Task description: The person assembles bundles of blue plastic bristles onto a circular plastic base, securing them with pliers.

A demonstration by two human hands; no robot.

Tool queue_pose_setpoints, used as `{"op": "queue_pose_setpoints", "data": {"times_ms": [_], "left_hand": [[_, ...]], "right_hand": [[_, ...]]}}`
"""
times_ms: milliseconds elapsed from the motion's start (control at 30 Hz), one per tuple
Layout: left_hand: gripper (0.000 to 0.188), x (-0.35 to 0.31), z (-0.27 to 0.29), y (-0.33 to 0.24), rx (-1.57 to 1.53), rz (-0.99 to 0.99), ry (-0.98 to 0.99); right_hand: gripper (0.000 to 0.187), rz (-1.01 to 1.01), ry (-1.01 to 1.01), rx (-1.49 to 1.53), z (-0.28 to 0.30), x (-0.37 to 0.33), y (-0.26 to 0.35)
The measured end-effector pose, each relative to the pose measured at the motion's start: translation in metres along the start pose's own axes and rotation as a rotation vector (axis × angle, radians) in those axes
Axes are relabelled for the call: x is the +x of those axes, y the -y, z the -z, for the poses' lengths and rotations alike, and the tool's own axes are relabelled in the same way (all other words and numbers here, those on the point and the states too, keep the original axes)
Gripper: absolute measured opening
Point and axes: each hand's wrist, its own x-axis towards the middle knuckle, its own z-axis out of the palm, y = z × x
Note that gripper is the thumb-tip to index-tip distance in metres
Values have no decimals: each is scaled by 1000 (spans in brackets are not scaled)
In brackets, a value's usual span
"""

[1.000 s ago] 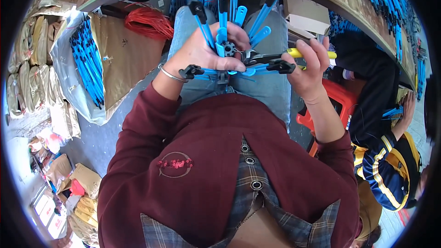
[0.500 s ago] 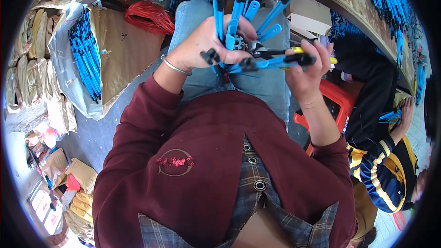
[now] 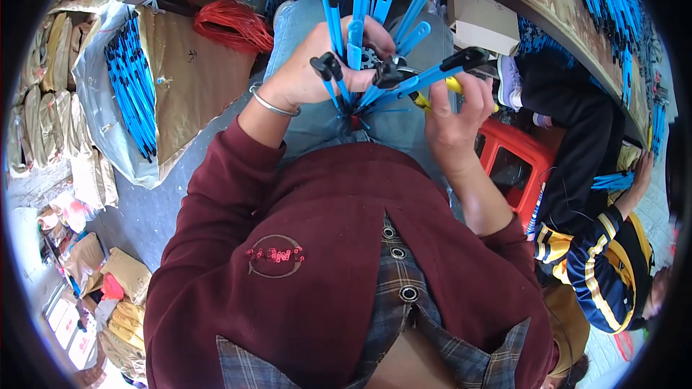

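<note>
My left hand (image 3: 306,68) is closed around a spread-out bundle of flat blue strips (image 3: 355,32) with black end caps. At their centre, beside my thumb, sits a small dark toothed hub (image 3: 369,57). The strips fan upward and sideways over my lap. Just right of the bundle, my right hand (image 3: 455,126) grips pliers with yellow handles (image 3: 454,86). Their jaws are near the hub, partly behind one strip (image 3: 432,75) that slants across to the right hand, so I cannot tell whether they touch it.
A wooden tabletop (image 3: 537,3) curves along the far side, heaped with more blue strips (image 3: 605,0) at right. Left are a plastic bag of strips (image 3: 132,86) and red cord (image 3: 232,25). A red stool (image 3: 530,151) and another person's sleeve (image 3: 595,266) are at right.
My right hand with the pliers has shifted left and down, lower beside the bundle. The bundle has moved slightly left and up in my left hand.
</note>
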Motion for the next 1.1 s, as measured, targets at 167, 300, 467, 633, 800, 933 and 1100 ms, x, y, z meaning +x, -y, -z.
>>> {"op": "queue_pose_setpoints", "data": {"times_ms": [167, 300, 467, 633, 800, 933, 1100], "left_hand": [[37, 2, 2, -7, 29, 25, -88], [36, 4, 6, -6, 117, 33, -45], [37, 1, 3, 3, 4, 105, -133], [38, 0, 7, 2, 49, 86, -118], [38, -2, 6, 2, 148, -25, -94], [38, 1, 6, 2, -1, 18, -14], [40, -4, 11, 6, 73, 25, -17]], "right_hand": [[47, 81, -41, -140, 4, 16, -16], [49, 34, -19, -65, -3, 5, -1], [51, -22, 6, -66, -9, 9, 1], [53, -40, 124, 82, 4, 27, -5], [57, -8, 201, 200, 16, 22, -9], [59, -12, 213, 266, 14, 23, -8], [55, -44, 385, 369, 30, 33, -10]]}}
